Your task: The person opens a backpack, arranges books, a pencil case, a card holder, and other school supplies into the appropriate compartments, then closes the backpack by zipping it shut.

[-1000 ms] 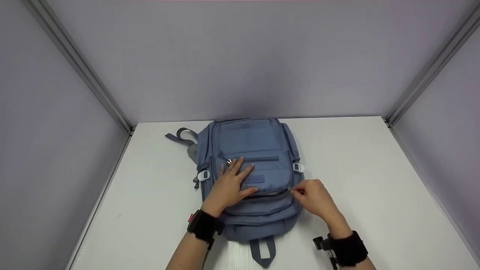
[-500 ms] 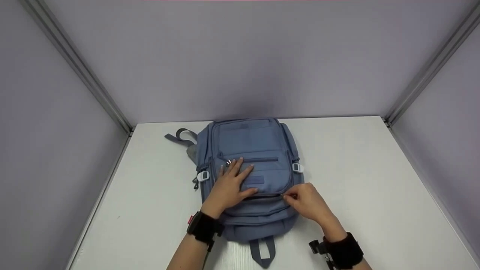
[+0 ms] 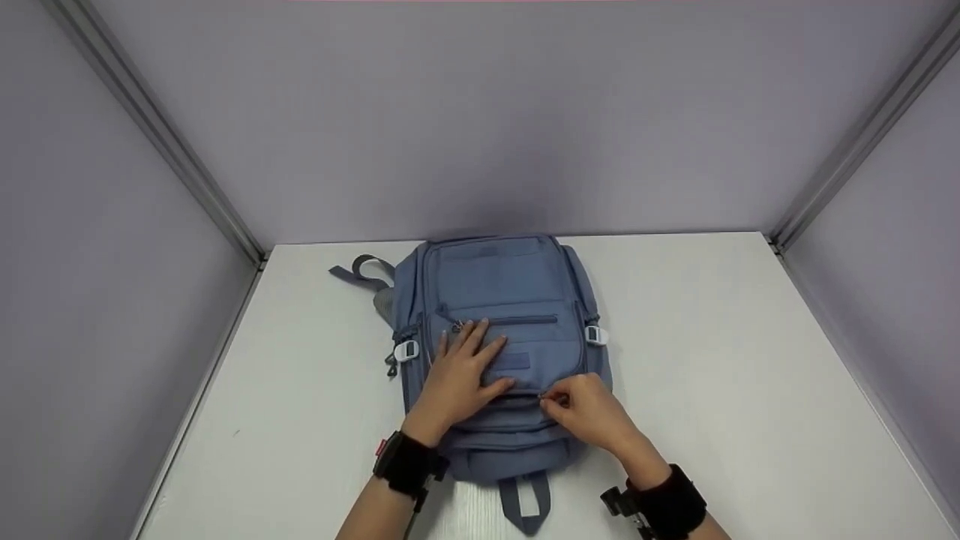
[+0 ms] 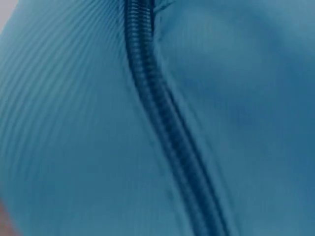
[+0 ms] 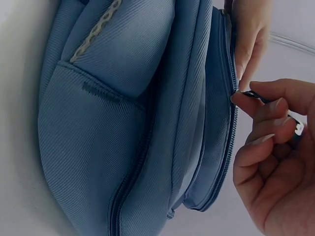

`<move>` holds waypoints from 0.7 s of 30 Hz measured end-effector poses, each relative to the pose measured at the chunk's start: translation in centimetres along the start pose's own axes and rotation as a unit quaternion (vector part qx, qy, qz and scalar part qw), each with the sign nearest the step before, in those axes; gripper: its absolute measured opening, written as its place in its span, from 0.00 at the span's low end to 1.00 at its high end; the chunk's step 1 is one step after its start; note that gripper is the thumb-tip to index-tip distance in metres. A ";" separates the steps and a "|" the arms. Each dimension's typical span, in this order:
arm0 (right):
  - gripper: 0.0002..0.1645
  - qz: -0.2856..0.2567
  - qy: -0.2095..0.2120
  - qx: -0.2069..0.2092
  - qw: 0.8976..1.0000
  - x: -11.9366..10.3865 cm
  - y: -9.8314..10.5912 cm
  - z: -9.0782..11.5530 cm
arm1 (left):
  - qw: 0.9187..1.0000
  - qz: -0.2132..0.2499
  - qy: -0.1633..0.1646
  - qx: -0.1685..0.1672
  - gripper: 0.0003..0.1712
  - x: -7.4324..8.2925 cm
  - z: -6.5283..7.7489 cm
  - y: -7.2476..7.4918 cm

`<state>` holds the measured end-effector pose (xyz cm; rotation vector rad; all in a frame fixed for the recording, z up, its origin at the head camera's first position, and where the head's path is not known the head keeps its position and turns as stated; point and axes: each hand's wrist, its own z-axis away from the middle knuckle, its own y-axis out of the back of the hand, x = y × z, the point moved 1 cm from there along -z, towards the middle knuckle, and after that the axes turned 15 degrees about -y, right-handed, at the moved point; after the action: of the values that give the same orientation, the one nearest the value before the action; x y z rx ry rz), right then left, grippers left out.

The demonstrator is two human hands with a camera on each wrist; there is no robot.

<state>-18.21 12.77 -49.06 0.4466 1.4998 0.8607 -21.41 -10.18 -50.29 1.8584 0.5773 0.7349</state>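
Observation:
A blue backpack (image 3: 495,277) lies flat on its back on the white table, its carry handle (image 3: 529,525) toward the person. My left hand (image 3: 454,379) rests with spread fingers on the front pocket, below a short horizontal zip (image 3: 525,319). Between thumb and forefinger, my right hand (image 3: 589,411) pinches a zipper pull (image 5: 252,93) on the curved pocket edge. In the right wrist view, zipper teeth (image 5: 229,152) run along that edge, and the left hand's fingers (image 5: 248,46) lie just beyond. A dark zip (image 4: 162,113) crosses blue fabric in the left wrist view, where no fingers show clearly.
White buckles (image 3: 407,351) sit at both sides of the bag. A loose strap (image 3: 364,271) trails left on the table (image 3: 712,337). Grey panels (image 3: 480,120) stand behind and at both sides.
My right hand has slid left along the pocket's lower edge, still pinching the zipper pull, and the opening there has become shorter. The left hand has stayed in almost the same place.

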 end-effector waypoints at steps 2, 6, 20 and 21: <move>0.08 0.001 -0.010 0.003 1.000 0.1 0.1 0.0 | 0.999 -0.009 -0.021 0.038 0.31 0.5 0.2 0.1; 0.15 0.000 -0.022 0.004 1.000 0.1 0.2 0.1 | 0.989 -0.042 -0.081 0.115 0.16 1.9 0.8 -0.2; 0.18 -0.007 0.039 0.020 0.999 -1.4 0.4 0.4 | 0.985 -0.104 -0.108 0.080 0.15 7.2 0.1 -0.8; 0.19 -0.013 0.048 0.015 0.999 -1.4 0.4 0.4 | 0.987 -0.094 -0.107 0.078 0.14 7.4 0.0 -0.9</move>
<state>-17.70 12.07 -47.82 0.4122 1.6041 0.8505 -16.30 -4.85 -49.44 1.9647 0.6737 0.3682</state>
